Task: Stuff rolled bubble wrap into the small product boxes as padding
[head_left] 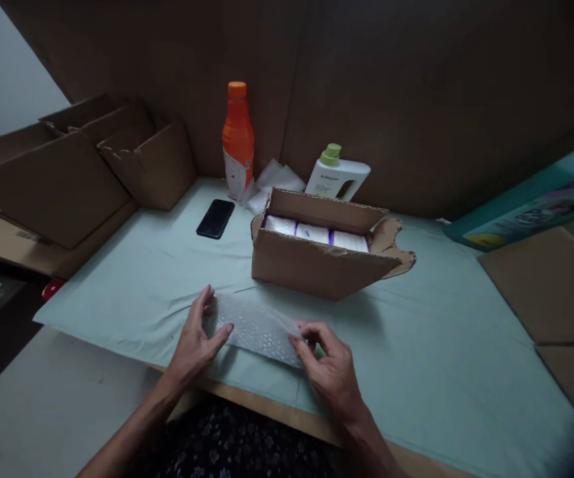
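Your left hand (194, 342) lies flat w/ fingers spread on the left end of the bubble wrap (257, 328), pressing it to the table; it's open, not closed round anything. Your right hand (329, 365) has thumb & fingertips pinched together on the wrap's right edge. The wrap lies on the pale green sheet (167, 279) near the table's front edge, just in front of the open cardboard box (317, 262), apart from it.

Inside the box: white packs w/ purple trim (314, 232), side by side. Behind it, a white jug w/ green cap (337, 176) & some crumpled white paper (277, 179). An orange bottle (238, 143) stands upright left of those; a black phone (216, 218) lies flat in front of the bottle. Flattened cartons (68, 172) lean at far left, & a teal printed pack (531, 206) sits at far right.

What could go wrong, imo:
- Wrap is thin & slippery; a one-sided pinch may let it slide out or bunch up if the flat hand eases off.
- It's close to the front edge, so a loose end could drop off toward your lap.
- The box's right flap (394, 249) looks torn & sticks out; a sleeve or the wrap could catch it & nudge the box.
- Reaching back past the box risks tipping the tall bottle onto the phone.
- Light is dim, so the clear wrap's edges are hard to see; can't tell if it's one layer or folded.
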Motion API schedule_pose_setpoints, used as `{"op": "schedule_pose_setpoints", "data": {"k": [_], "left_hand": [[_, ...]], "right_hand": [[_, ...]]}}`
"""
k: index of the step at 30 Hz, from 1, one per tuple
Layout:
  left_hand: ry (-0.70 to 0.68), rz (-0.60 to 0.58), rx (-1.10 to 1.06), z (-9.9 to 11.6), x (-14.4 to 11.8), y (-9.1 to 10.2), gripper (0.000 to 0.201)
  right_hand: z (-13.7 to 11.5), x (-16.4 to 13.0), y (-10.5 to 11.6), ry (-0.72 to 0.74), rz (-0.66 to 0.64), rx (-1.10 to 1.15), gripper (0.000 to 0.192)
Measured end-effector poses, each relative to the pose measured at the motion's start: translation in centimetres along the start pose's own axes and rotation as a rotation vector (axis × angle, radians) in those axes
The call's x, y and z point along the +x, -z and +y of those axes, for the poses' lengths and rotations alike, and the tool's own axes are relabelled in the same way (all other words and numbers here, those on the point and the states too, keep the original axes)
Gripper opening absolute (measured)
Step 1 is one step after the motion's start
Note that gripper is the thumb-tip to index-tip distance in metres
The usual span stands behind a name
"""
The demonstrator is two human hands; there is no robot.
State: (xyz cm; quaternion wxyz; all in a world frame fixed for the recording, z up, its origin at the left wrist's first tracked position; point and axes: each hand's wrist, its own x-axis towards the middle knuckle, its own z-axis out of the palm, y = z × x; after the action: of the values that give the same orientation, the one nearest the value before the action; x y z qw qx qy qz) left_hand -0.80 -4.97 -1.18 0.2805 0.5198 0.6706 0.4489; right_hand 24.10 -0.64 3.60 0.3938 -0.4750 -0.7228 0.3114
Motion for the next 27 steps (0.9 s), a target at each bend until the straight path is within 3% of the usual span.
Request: {"op": "schedule_pose_setpoints", "data": {"k": [2,4,6,8,10,12,15,17,18,20,22,24,27], "left_hand": [[0.120,-0.060,-0.168,0.6,-0.1,0.3,0.098],[0.195,-0.193,-0.290,1.6,-0.1,0.5,0.097],[0.234,-0.313,-0.315,2.7,-0.1,0.6,0.068],[0.191,-0.342,-0.249,4.1,-0.1,0.9,0.037],[0.020,-0.308,-0.172,6.2,0.3,1.5,0.027],[-0.253,-0.258,-0.116,9.0,1.6,2.2,0.018],[-0.625,-0.067,-0.004,14.0,5.7,2.9,0.023],[-0.710,0.096,0.112,17.2,9.3,2.7,0.037],[-0.695,0.102,0.199,18.6,11.1,2.4,0.045],[-0.596,-0.001,0.432,20.7,14.4,1.4,0.056],[-0.501,-0.178,0.705,22.0,16.8,0.3,0.055],[-0.474,-0.328,0.930,22.7,18.2,-0.8,0.046],[-0.480,-0.474,1.113,23.4,18.9,-1.8,0.037]], "right_hand": [[-1.0,-0.8,0.9,0.081,0.013,0.093,0.008],[-1.5,-1.5,1.6,0.107,0.017,0.135,0.008],[-1.5,-1.9,2.2,0.065,0.048,0.088,0.006],[-1.3,-1.9,3.0,0.036,0.092,0.002,0.008],[-1.4,-1.3,4.3,0.081,0.121,-0.073,0.018],[-2.1,0.3,6.1,0.180,0.166,-0.131,0.025],[-3.8,4.7,9.5,0.286,0.351,-0.240,0.025],[-4.7,8.7,11.5,0.305,0.467,-0.296,0.021],[-4.9,10.8,12.3,0.298,0.462,-0.307,0.019],[-5.0,14.7,13.4,0.231,0.287,-0.345,0.013],[-4.9,17.6,13.7,0.105,0.000,-0.485,0.007],[-4.7,19.5,13.2,-0.011,-0.235,-0.720,0.003],[-4.9,20.7,12.0,-0.059,-0.453,-1.048,0.007]]}}
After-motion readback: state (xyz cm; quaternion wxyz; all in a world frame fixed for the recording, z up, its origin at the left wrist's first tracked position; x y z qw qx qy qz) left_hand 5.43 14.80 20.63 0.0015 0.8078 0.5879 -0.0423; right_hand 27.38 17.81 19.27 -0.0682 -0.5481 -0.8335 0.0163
